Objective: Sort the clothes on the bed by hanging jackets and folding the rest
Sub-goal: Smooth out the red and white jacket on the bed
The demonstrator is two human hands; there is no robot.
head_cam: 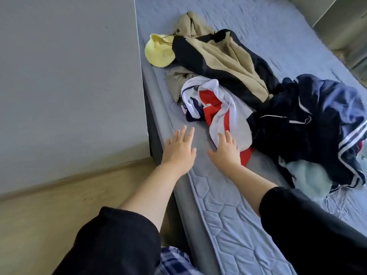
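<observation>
— Well, why were both hands flat just then, gripping nothing?

— My reading: a reach not yet finished. Left hand (179,150), fingers straight and slightly apart, was over bare mattress (218,211) near the bed's edge. Right hand (225,150), fingers straight too, nothing pinched.

— And the piece being gone for?

— White-and-red garment (218,114), crumpled, nearest of the heap. The right fingertips (228,134) sat at its near hem, on or just over the cloth; contact I could not settle. The left fingers (185,132) were beside it but clear of it, with a strip of mattress between.

— Why that one first?

— It lay closest to the person, with its near side uncovered, so it was probably the easiest to draw out. The navy striped jacket (297,126) touched its right side; the beige-and-black jacket (222,56) and the yellow hat (158,51) lay farther up the bed.

— A jacket, or something to fold?

— Bunched as it was, I could not tell.
</observation>
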